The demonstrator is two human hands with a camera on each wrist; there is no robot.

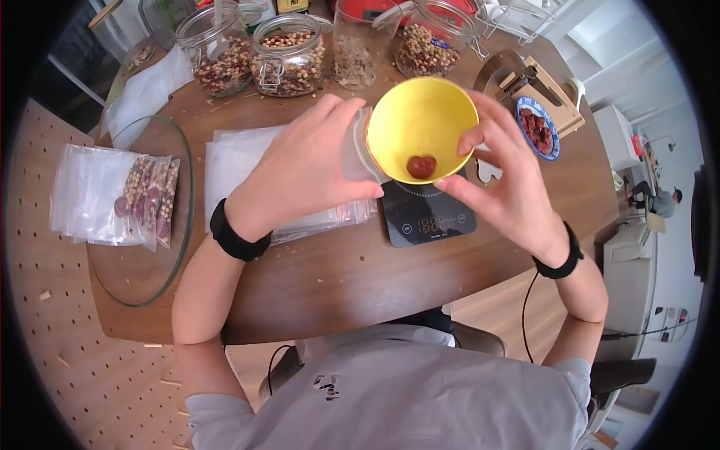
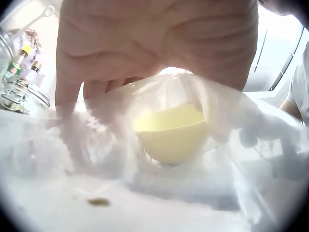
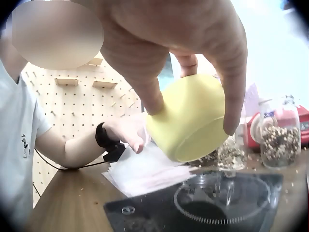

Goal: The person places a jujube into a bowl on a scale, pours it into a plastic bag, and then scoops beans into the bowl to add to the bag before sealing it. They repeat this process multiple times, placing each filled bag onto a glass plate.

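The left hand (image 1: pixel 300 161), thumb and fingers spread, holds a clear bag (image 1: pixel 356 154) at the bowl's rim, while the right hand (image 1: pixel 514 180) grips the tilted yellow bowl (image 1: pixel 420 112), dark-red pieces (image 1: pixel 421 166) inside, partly hiding the black scale (image 1: pixel 431 221) on the counter (image 1: pixel 345 289), before jars (image 1: pixel 291 64) of mixed beans.

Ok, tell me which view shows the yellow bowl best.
The head view: it looks into the yellow bowl and shows the dark-red piece inside. The left wrist view shows it hazily through plastic; the right wrist view shows only its outside and base.
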